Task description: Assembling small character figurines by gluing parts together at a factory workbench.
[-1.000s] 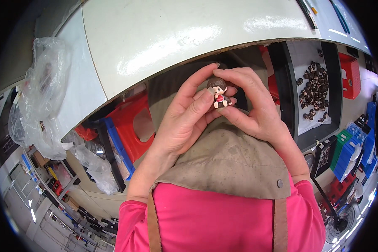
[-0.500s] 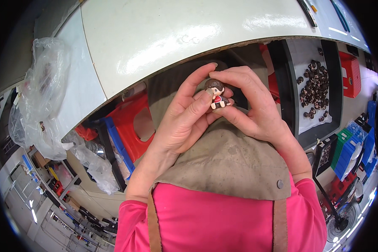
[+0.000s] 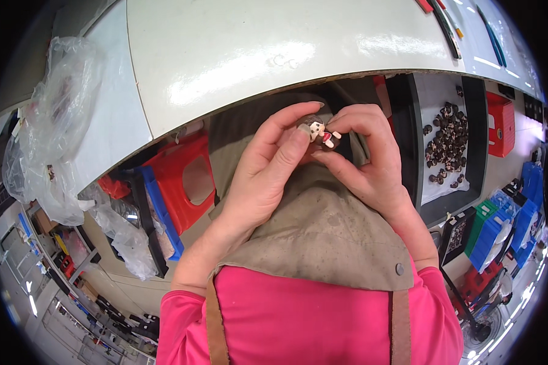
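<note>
Between my two hands, just past the table's near edge and above my apron, is a small figurine (image 3: 327, 139) with brown hair, a pale face and a red patch on its front. My left hand (image 3: 273, 159) grips it by the head, thumb over the hair and forefinger curled behind. The fingers of my right hand (image 3: 366, 155) pinch its body from the other side. It lies tilted, head toward my left hand and feet toward my right. Its back is hidden by my fingers.
A white tabletop (image 3: 225, 48) spans the far side, with pens (image 3: 447, 30) at its right. A dark tray (image 3: 447, 201) to my right holds many small brown pieces (image 3: 449, 137). Clear plastic bags (image 3: 67, 115) hang at the left, near a red stool (image 3: 179, 182).
The figurine has turned from upright to tilted, its feet swinging to the right. My right fingers have shifted onto its body. The view has moved slightly.
</note>
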`<state>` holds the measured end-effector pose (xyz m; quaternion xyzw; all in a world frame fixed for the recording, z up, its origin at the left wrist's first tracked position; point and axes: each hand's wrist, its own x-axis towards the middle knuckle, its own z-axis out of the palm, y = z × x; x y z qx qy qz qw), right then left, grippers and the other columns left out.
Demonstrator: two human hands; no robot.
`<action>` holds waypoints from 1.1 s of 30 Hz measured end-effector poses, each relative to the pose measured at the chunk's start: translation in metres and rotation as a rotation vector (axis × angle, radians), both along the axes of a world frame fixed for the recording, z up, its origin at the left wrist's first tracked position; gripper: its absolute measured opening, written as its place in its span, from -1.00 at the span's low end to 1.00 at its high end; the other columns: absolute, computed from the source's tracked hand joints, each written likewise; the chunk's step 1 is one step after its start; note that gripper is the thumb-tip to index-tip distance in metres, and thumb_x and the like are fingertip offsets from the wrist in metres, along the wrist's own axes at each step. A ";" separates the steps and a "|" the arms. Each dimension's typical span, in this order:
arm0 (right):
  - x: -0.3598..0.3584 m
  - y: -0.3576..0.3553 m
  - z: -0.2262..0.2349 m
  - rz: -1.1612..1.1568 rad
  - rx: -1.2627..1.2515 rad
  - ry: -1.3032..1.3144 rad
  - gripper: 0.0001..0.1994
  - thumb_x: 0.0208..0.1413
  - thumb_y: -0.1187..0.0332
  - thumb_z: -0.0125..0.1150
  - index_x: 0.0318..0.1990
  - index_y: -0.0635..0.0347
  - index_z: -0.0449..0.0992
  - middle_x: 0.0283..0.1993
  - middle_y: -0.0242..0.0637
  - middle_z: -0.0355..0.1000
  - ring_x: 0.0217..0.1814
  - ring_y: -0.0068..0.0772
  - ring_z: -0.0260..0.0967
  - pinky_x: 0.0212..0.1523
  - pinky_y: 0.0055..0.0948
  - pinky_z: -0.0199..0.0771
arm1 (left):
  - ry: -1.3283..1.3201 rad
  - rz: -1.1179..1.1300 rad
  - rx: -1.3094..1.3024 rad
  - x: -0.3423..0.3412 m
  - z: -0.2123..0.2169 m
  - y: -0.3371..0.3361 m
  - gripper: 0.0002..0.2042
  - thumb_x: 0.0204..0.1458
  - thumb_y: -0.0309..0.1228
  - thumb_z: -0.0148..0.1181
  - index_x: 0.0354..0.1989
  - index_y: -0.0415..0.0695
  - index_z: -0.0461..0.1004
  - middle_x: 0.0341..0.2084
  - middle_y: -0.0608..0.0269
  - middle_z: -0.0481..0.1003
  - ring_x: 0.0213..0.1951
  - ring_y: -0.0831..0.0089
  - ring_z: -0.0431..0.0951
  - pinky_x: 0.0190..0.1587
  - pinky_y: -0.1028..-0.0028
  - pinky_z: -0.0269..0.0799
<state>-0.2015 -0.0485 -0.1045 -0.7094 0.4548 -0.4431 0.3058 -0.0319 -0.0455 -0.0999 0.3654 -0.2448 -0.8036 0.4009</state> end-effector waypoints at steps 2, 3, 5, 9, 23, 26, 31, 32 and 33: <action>0.000 0.000 -0.001 0.015 0.026 -0.014 -0.64 -0.26 0.51 0.42 -0.26 0.19 0.40 -0.29 -0.29 0.40 -0.22 -0.27 0.34 -0.23 -0.40 0.37 | -0.051 -0.018 -0.087 0.001 -0.002 0.000 -0.63 0.24 -0.30 -0.09 0.18 -0.16 0.19 -0.15 0.26 0.43 -0.07 0.45 0.47 0.01 0.47 0.36; 0.000 0.000 -0.001 0.022 0.052 -0.032 -0.64 -0.25 0.51 0.42 -0.27 0.20 0.39 -0.29 -0.29 0.40 -0.23 -0.28 0.35 -0.24 -0.41 0.38 | -0.059 -0.022 -0.111 0.002 0.000 0.000 -0.64 0.24 -0.31 -0.08 0.16 -0.19 0.20 -0.17 0.27 0.43 -0.09 0.52 0.44 0.01 0.52 0.34; 0.000 0.001 -0.001 0.031 0.076 -0.036 -0.65 -0.25 0.50 0.42 -0.27 0.20 0.39 -0.29 -0.29 0.40 -0.24 -0.30 0.35 -0.24 -0.42 0.38 | -0.064 -0.022 -0.133 0.001 0.000 0.000 -0.65 0.24 -0.32 -0.08 0.14 -0.21 0.21 -0.20 0.27 0.42 -0.11 0.60 0.41 0.01 0.56 0.32; 0.000 0.003 -0.003 0.044 0.162 -0.084 -0.66 -0.22 0.47 0.43 -0.28 0.20 0.38 -0.32 -0.31 0.39 -0.27 -0.35 0.36 -0.26 -0.45 0.38 | -0.113 -0.023 -0.140 0.000 0.001 0.001 -0.69 0.26 -0.30 -0.11 0.10 -0.17 0.26 -0.20 0.35 0.41 -0.16 0.64 0.41 -0.04 0.59 0.31; 0.002 0.007 -0.005 0.090 0.231 -0.139 -0.68 -0.18 0.39 0.43 -0.31 0.21 0.38 -0.35 -0.33 0.38 -0.34 -0.43 0.32 -0.30 -0.51 0.35 | -0.130 -0.078 -0.062 0.005 0.000 0.004 -0.71 0.26 -0.25 -0.12 0.01 -0.17 0.30 -0.23 0.34 0.42 -0.16 0.62 0.42 -0.07 0.62 0.32; 0.001 0.008 -0.005 0.091 0.259 -0.159 -0.68 -0.18 0.37 0.44 -0.32 0.21 0.39 -0.35 -0.33 0.38 -0.34 -0.44 0.32 -0.30 -0.51 0.34 | -0.133 -0.069 -0.060 0.003 -0.002 0.003 -0.71 0.25 -0.23 -0.11 -0.01 -0.17 0.31 -0.24 0.33 0.42 -0.16 0.61 0.42 -0.08 0.61 0.33; -0.001 0.006 -0.005 0.095 0.281 -0.141 -0.67 -0.18 0.34 0.45 -0.33 0.22 0.40 -0.36 -0.34 0.38 -0.35 -0.45 0.32 -0.30 -0.51 0.34 | -0.154 -0.094 -0.048 0.004 -0.003 0.001 -0.69 0.24 -0.18 -0.10 -0.06 -0.18 0.32 -0.27 0.32 0.42 -0.18 0.60 0.41 -0.10 0.60 0.32; -0.002 0.006 -0.005 0.103 0.280 -0.130 -0.66 -0.19 0.32 0.45 -0.32 0.22 0.40 -0.36 -0.34 0.38 -0.35 -0.44 0.32 -0.30 -0.51 0.34 | -0.153 -0.094 -0.048 0.004 -0.003 0.001 -0.69 0.24 -0.18 -0.10 -0.06 -0.18 0.32 -0.27 0.32 0.42 -0.18 0.60 0.41 -0.10 0.60 0.32; -0.002 0.006 -0.005 0.111 0.280 -0.119 -0.65 -0.19 0.31 0.45 -0.31 0.22 0.40 -0.35 -0.34 0.38 -0.35 -0.44 0.32 -0.30 -0.51 0.34 | -0.144 -0.096 -0.050 0.004 -0.003 0.001 -0.69 0.24 -0.17 -0.10 -0.07 -0.18 0.32 -0.27 0.32 0.42 -0.19 0.60 0.41 -0.10 0.60 0.32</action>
